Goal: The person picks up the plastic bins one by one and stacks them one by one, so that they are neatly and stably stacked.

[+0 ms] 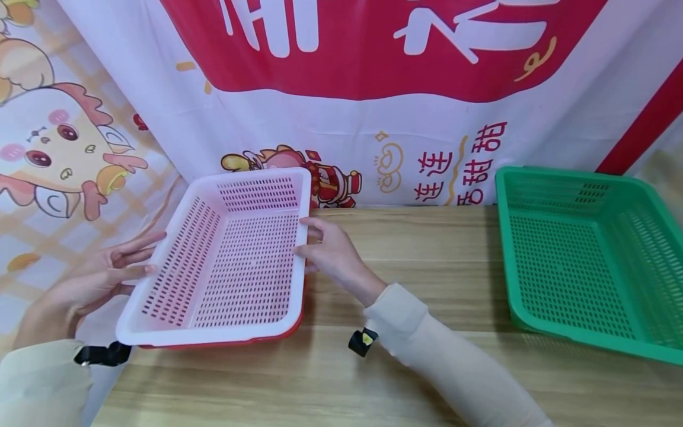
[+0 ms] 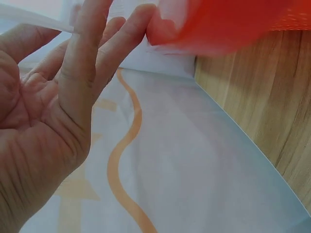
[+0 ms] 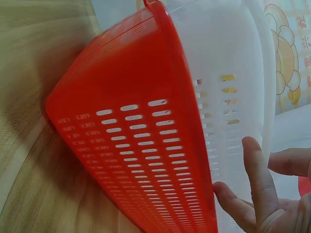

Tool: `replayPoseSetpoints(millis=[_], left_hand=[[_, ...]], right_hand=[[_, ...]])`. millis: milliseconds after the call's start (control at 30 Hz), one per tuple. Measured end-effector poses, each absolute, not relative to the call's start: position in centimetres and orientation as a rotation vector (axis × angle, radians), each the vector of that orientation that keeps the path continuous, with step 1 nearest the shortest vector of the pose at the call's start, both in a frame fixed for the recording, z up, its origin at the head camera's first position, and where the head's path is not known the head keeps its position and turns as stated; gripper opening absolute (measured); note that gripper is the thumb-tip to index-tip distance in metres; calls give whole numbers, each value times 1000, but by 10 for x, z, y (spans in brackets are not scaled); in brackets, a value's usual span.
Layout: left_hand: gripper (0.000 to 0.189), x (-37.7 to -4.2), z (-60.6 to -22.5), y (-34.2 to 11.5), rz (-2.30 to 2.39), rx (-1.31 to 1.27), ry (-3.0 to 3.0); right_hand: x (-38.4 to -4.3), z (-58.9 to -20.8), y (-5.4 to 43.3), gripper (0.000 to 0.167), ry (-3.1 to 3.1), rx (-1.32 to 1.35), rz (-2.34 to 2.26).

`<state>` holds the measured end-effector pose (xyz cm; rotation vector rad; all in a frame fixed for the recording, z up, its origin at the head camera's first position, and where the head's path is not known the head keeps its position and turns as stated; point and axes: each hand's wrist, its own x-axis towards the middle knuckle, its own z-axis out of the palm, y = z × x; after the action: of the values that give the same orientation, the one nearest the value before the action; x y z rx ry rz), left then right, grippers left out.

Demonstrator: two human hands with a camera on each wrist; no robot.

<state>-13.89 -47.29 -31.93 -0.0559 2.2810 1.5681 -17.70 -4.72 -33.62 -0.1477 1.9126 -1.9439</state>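
A white perforated plastic basket (image 1: 248,261) sits raised inside a red one of similar shape (image 3: 141,141), which shows beneath its rim in the head view. The right hand (image 1: 333,252) pinches the white basket's right rim, thumb over the edge and other fingers under it. In the right wrist view, a band of white wall stands above the red rim. At the left long side, the left hand (image 1: 104,276) has its fingers spread and fairly straight, tips against the white rim. One left fingertip meets the red basket's edge in the left wrist view.
A green perforated basket (image 1: 571,273) stands at the right of the wooden table (image 1: 405,367). A printed cloth (image 1: 373,136) hangs behind the table. Another patterned cloth (image 1: 32,249) covers the left side, by the table's left edge.
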Motion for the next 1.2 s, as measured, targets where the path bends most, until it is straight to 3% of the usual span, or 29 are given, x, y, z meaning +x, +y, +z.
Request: replayPoseSetpoints(millis=[700,1200], left_hand=[[78,-135,-327,-468,1399,-271,2365],[78,-136,-331,-468,1338,-284,2412]], right_hand=[[-182,-348,-52,61,1996,-104,-1872],[-185,-351,-53,61,2043,-97,-1827]])
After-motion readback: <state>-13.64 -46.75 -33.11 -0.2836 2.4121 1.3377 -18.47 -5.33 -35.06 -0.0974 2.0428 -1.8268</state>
